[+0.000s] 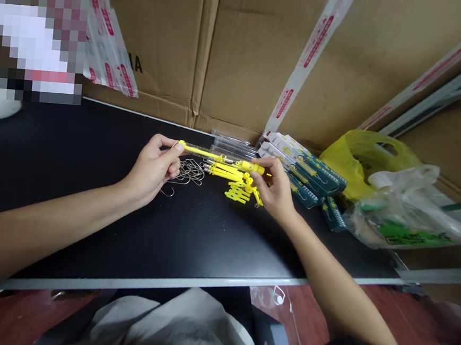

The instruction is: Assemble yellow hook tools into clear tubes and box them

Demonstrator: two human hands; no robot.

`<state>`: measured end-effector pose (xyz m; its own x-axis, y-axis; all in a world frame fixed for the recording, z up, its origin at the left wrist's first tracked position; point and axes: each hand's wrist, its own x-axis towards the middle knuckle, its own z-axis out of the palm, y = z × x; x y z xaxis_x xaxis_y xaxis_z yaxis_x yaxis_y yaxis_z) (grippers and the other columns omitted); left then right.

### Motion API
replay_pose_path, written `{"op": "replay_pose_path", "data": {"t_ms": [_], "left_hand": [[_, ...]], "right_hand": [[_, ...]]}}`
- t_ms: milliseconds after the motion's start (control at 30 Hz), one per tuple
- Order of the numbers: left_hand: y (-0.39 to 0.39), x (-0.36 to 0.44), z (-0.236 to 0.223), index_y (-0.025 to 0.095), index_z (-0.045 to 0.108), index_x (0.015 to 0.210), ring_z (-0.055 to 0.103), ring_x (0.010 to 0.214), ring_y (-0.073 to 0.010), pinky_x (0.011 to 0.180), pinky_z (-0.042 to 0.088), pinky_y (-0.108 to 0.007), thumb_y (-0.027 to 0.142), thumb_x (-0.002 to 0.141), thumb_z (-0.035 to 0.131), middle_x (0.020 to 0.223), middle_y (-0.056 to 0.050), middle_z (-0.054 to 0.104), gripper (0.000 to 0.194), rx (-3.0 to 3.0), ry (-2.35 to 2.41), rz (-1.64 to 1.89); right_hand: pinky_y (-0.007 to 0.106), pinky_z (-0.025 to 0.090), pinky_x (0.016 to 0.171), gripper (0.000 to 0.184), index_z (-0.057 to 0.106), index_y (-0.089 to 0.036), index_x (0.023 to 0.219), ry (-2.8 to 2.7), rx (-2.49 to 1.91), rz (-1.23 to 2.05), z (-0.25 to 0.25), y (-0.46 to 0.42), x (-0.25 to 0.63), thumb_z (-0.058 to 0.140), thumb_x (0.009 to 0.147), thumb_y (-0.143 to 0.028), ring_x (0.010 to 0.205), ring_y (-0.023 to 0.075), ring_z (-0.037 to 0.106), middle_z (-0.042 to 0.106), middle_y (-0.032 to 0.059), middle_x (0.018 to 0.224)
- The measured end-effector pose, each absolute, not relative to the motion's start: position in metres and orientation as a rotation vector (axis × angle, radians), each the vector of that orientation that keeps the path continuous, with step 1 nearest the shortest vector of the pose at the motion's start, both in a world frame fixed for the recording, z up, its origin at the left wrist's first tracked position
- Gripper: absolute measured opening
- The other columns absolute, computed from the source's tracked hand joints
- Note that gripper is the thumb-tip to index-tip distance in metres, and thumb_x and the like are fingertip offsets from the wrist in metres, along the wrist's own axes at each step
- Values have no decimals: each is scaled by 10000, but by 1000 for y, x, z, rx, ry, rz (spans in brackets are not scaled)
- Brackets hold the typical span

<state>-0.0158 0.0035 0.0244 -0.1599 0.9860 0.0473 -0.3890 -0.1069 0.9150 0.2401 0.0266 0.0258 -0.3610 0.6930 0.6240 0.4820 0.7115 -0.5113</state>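
Observation:
Between my hands stretches a clear tube with a yellow rod (204, 152) inside it, lying nearly level above the black table. My left hand (157, 164) is closed, pinching the yellow left end, where a thin metal wire curves. The fingers of my right hand (275, 189) are closed round the thicker yellow fitting (250, 166) at the other end. Under the tube lie loose yellow rods (224, 173) with metal tips, small flat yellow clips (237, 192) and a few yellow caps (249, 182). A tangle of metal hooks (190, 172) rests just right of my left hand.
Clear tubes (235, 145) lie at the back against large cardboard cartons (248, 46). Printed green-and-white boxes (314, 171) are piled to the right, beside a yellow plastic bag (341, 154) and a clear bag (410, 218). A white object (0, 107) sits far left.

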Motion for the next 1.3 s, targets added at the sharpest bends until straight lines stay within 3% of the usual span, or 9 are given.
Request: {"op": "replay_pose_path", "data": {"t_ms": [167,433,1300], "left_hand": [[4,-16,26,188,459,788,372,417,-19,411,294,-132,77,889,541,596,70,491,171,876,973,1529],[5,-17,24,184,456,796,369,424,-17,410,290,-129,79,902,531,624,56,524,167,866,973,1514],[5,-16,26,182,461,802,385,419,-13,396,296,-139,84,896,538,697,36,571,156,877,959,1539]], "right_hand": [[277,533,512,202,533,-257,1096,-1976,-894,467,24,25,239,557,929,-367,595,110,523,573,42,1001],[256,512,431,231,518,-259,1073,-1927,-898,604,25,24,237,571,915,-419,546,103,519,569,33,938],[300,523,543,265,525,-252,1097,-1956,-889,482,26,24,240,584,905,-426,652,129,533,571,56,1030]]}}
